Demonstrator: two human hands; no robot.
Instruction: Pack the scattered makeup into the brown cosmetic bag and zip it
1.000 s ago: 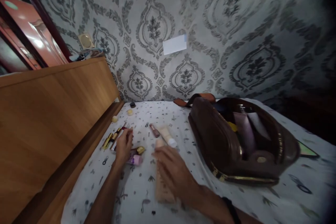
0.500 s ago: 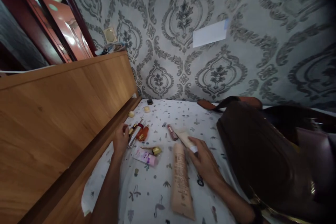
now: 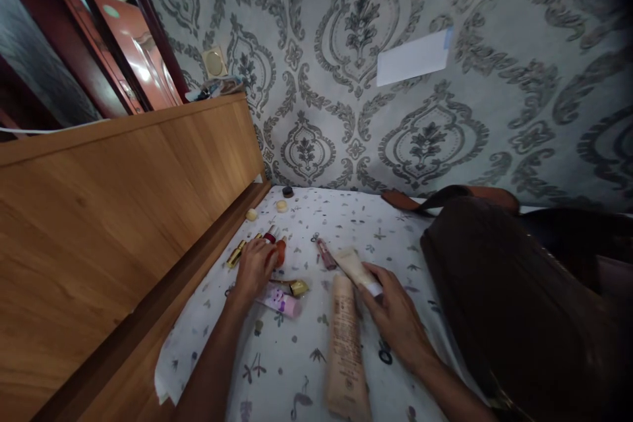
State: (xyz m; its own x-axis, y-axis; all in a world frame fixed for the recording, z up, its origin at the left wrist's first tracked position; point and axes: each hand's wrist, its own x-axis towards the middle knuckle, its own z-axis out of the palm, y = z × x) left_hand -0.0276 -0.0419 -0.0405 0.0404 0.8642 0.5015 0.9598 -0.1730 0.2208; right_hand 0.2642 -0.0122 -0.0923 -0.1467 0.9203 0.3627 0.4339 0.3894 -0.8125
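Note:
My right hand (image 3: 398, 316) is closed on the capped end of a small cream squeeze tube (image 3: 352, 266), which lies on the patterned cloth. Against its fingers' left side rests a large beige squeeze tube (image 3: 346, 349). A slim pink lip gloss tube (image 3: 326, 254) lies just beyond. My left hand (image 3: 254, 269) has its fingers bent down over a silver tube with a dark red band (image 3: 270, 235), beside an orange bottle (image 3: 281, 252); its fingertips are partly hidden. Near that wrist lie a purple-and-pink tube (image 3: 283, 302) and a gold-capped item (image 3: 297, 287).
Gold tubes (image 3: 236, 254) lie left of my left hand. Two small yellowish pieces (image 3: 281, 206) and a black lid-like piece (image 3: 287, 192) sit farther back. A dark brown bag (image 3: 499, 290) bounds the right side, a wooden board (image 3: 148, 211) the left, and a patterned wall (image 3: 316, 79) the back.
My left hand has moved right, from beside the gold tubes onto the silver tube and near the orange bottle. My right hand stays on the cream tube. The view has shifted slightly.

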